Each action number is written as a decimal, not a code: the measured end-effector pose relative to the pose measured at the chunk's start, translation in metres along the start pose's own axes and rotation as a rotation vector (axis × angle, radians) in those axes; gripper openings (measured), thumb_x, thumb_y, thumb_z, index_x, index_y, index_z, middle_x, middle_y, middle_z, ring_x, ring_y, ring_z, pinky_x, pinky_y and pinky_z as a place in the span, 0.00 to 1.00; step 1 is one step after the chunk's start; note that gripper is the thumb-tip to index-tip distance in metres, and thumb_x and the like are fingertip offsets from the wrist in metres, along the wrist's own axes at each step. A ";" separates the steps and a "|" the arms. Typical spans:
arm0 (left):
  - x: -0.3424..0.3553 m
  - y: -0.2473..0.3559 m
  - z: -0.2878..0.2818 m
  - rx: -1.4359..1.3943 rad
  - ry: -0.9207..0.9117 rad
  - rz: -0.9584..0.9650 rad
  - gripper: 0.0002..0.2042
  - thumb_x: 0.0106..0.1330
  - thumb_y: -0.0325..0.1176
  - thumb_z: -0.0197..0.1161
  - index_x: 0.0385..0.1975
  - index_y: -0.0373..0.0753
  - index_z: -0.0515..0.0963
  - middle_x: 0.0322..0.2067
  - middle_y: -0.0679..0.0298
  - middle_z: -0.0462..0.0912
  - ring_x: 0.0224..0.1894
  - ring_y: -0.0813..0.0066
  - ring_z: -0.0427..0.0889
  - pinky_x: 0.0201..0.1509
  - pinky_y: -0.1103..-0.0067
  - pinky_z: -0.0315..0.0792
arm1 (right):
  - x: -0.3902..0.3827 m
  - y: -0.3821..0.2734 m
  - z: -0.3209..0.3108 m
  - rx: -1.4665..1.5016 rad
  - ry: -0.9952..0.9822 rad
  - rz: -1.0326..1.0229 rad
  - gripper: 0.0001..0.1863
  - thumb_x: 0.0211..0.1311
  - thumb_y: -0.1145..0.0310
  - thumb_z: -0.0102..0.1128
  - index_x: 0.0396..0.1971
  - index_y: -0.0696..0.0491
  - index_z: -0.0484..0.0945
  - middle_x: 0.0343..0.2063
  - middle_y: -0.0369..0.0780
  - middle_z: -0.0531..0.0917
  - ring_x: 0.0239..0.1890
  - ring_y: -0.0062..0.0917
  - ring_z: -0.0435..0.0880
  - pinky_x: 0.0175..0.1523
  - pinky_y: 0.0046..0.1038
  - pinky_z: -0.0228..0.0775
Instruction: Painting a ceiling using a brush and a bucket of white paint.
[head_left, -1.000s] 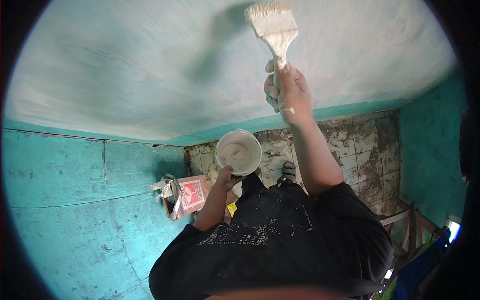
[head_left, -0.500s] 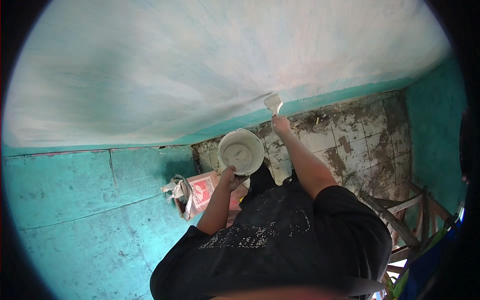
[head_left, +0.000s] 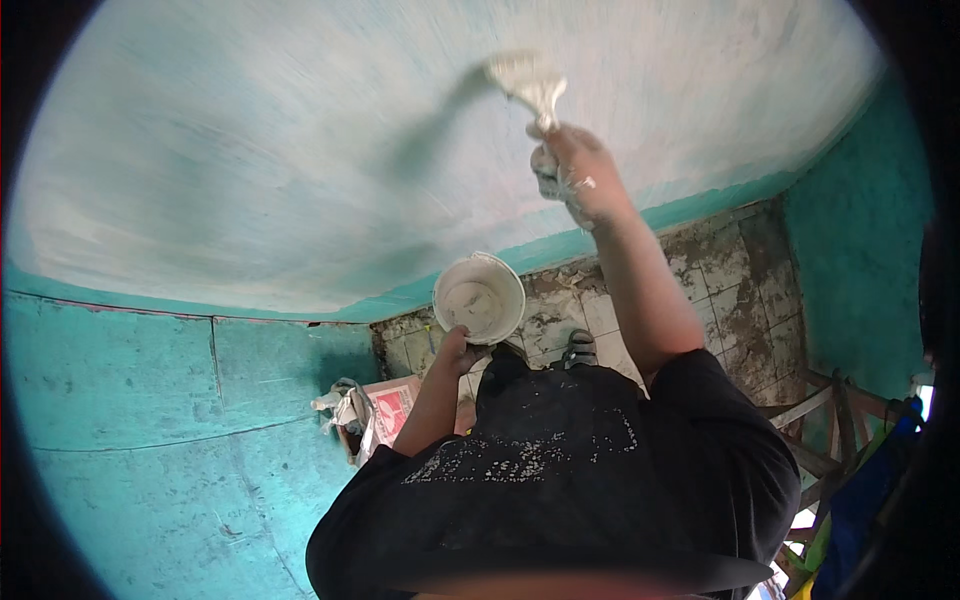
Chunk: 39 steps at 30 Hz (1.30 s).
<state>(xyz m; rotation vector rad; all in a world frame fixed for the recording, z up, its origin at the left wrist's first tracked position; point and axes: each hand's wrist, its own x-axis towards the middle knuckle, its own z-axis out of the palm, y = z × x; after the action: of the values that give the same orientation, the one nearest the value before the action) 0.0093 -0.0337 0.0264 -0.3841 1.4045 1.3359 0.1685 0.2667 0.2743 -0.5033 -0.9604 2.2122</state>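
Right hand [head_left: 583, 172] was raised at the white-streaked wall [head_left: 250, 150], fingers curled tight round the handle of a wide, paint-coated brush [head_left: 533, 80], no visible gap in the grip; white smears on knuckles and skin. Brush was high on the wall, bristles up and toward the left, slightly blurred, shadow running off to its lower left; couldn't tell whether bristle tips touched. Left hand [head_left: 460, 352] had a pale bucket [head_left: 508, 287] by its near side, thumb over the rim, other fingers partly hidden underneath, so their spread couldn't be told. Bucket was below and left of the brush, in front of the body, its inside facing up, with whitish residue at the bottom. A turquoise strip [head_left: 690, 208] ran along the wall's lower edge, above stained floor tiles [head_left: 600, 312]. A box [head_left: 392, 405] with a red-and-white print sat left of the left forearm, near a turquoise panelled surface [head_left: 120, 375]. Sandalled foot [head_left: 580, 350] showed beyond the black shirt [head_left: 540, 510]; wooden frame [head_left: 843, 425] stood at right.
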 end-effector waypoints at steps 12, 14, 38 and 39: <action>0.015 -0.012 -0.019 -0.038 0.041 -0.101 0.24 0.60 0.29 0.38 0.58 0.31 0.51 0.55 0.45 0.60 0.55 0.50 0.67 0.54 0.55 0.67 | 0.074 0.198 -0.121 -0.864 0.259 -0.121 0.18 0.63 0.60 0.37 0.30 0.60 0.71 0.25 0.52 0.76 0.31 0.47 0.76 0.37 0.41 0.65; 0.019 -0.011 -0.019 -0.043 0.046 -0.101 0.24 0.60 0.29 0.38 0.58 0.31 0.51 0.55 0.45 0.60 0.55 0.50 0.66 0.54 0.55 0.67 | 0.062 0.240 -0.150 -0.763 0.211 0.165 0.18 0.63 0.60 0.38 0.28 0.60 0.71 0.25 0.53 0.77 0.32 0.49 0.76 0.35 0.42 0.66; 0.039 0.120 -0.113 0.233 -0.231 -0.130 0.23 0.60 0.30 0.39 0.57 0.31 0.55 0.52 0.49 0.66 0.50 0.53 0.72 0.51 0.58 0.70 | 0.035 0.058 0.092 -0.266 0.199 -0.174 0.23 0.64 0.48 0.40 0.27 0.55 0.69 0.08 0.29 0.61 0.08 0.13 0.56 0.13 0.18 0.46; 0.043 0.126 -0.119 0.218 -0.268 -0.144 0.23 0.59 0.31 0.40 0.56 0.32 0.55 0.51 0.49 0.66 0.49 0.53 0.72 0.50 0.58 0.70 | 0.047 0.090 0.080 -0.425 0.279 -0.147 0.26 0.64 0.45 0.39 0.25 0.55 0.70 0.08 0.29 0.62 0.08 0.13 0.58 0.12 0.19 0.47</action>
<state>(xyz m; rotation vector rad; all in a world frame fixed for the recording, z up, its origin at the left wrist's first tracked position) -0.1638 -0.0775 0.0228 -0.1507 1.2572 1.0614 0.0519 0.2144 0.2555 -0.8779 -1.2718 1.7501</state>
